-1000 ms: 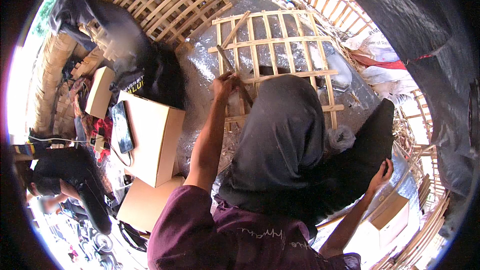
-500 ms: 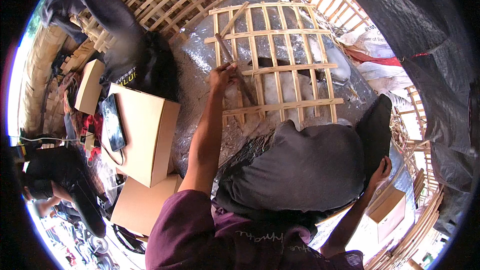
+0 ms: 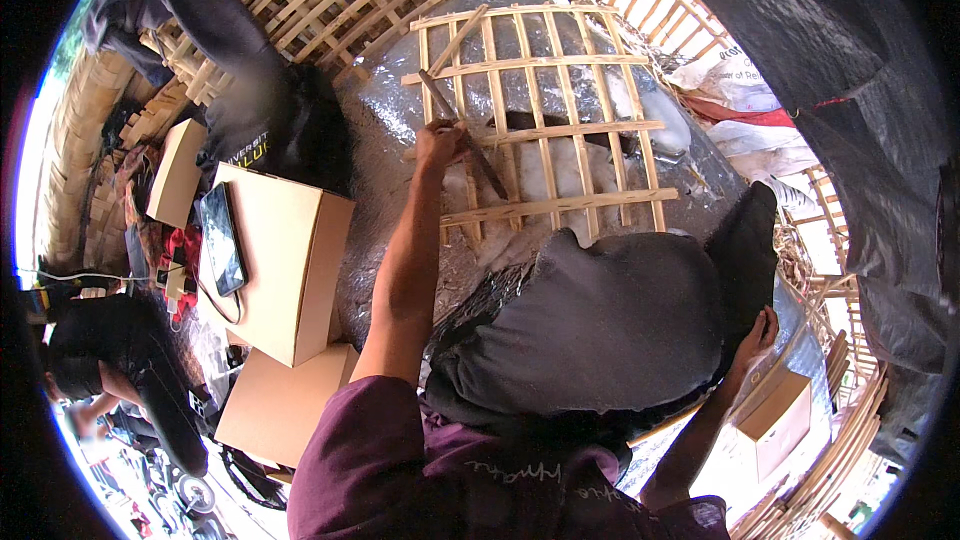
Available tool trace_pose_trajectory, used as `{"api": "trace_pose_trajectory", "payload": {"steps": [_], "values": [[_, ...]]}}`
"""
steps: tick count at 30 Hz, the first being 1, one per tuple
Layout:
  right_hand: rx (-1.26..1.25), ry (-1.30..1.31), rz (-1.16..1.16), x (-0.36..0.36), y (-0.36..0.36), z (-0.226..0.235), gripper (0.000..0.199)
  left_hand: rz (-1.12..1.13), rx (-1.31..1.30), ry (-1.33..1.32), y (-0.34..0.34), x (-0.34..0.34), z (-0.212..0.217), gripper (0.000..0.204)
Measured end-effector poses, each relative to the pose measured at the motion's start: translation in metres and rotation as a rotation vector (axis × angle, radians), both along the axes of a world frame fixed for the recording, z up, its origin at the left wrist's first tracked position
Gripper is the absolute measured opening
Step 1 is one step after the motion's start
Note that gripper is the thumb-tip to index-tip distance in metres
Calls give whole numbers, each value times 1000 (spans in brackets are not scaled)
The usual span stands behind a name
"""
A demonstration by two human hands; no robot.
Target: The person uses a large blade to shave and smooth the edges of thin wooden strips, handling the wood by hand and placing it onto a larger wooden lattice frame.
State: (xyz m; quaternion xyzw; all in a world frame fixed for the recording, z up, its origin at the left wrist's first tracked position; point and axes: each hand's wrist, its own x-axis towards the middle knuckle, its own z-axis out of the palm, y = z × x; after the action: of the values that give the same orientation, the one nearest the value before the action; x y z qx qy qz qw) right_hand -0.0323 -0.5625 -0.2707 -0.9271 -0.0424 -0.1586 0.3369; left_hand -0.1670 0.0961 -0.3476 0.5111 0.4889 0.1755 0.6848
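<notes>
We stretch our left arm [image 3: 404,270] up from the lower edge, bare below its maroon sleeve [image 3: 358,445] and close to straight, toward the middle of the frame. There our left grip [image 3: 441,143], left of centre, is closed, its fingers curled tight, back of the hand partly toward us. Our right arm [image 3: 695,428] is shorter in view, slanting up and outward from the lower right. Our right grip [image 3: 760,333] ends it, right of centre and lower than the left, its fingers loosely bent. Our legs [image 3: 620,325], under dark cloth, fill the space between; how they fold, we cannot tell.
</notes>
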Motion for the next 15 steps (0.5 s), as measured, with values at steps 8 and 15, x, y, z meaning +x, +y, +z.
{"api": "trace_pose_trajectory", "payload": {"steps": [8,15], "values": [[-59,-56,1,0,18,6,28,-55,69,-36,3,6,0,22],[-35,-92,18,1,13,2,25,-34,148,-26,-17,4,11,24]]}}
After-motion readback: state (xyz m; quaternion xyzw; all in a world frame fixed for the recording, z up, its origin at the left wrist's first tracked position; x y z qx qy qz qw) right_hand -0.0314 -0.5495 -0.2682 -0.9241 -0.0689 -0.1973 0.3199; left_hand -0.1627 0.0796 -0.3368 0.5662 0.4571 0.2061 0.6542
